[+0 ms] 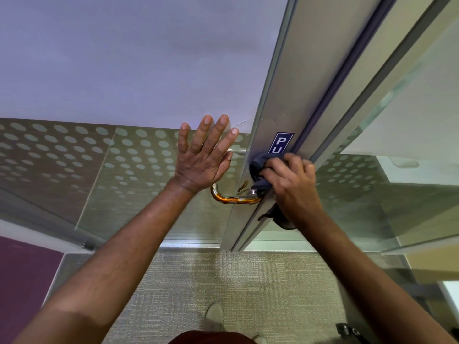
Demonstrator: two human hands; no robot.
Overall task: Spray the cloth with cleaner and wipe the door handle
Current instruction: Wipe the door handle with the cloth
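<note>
A curved metal door handle [232, 199] sticks out from the aluminium door stile [278, 100], just below a blue sign [282, 143] partly hidden by the cloth. My right hand [290, 184] is closed on a dark grey cloth [260, 167] and presses it against the stile right where the handle joins it. My left hand [205, 157] lies flat with fingers spread on the glass door panel [136, 165], just above the handle's bend. No spray bottle is in sight.
The glass panel carries a band of frosted dots. A second glass pane [409, 170] stands to the right of the stile. Beige carpet [248, 281] covers the floor below, with my shoe [214, 316] on it. A dark object [346, 328] sits at the lower right.
</note>
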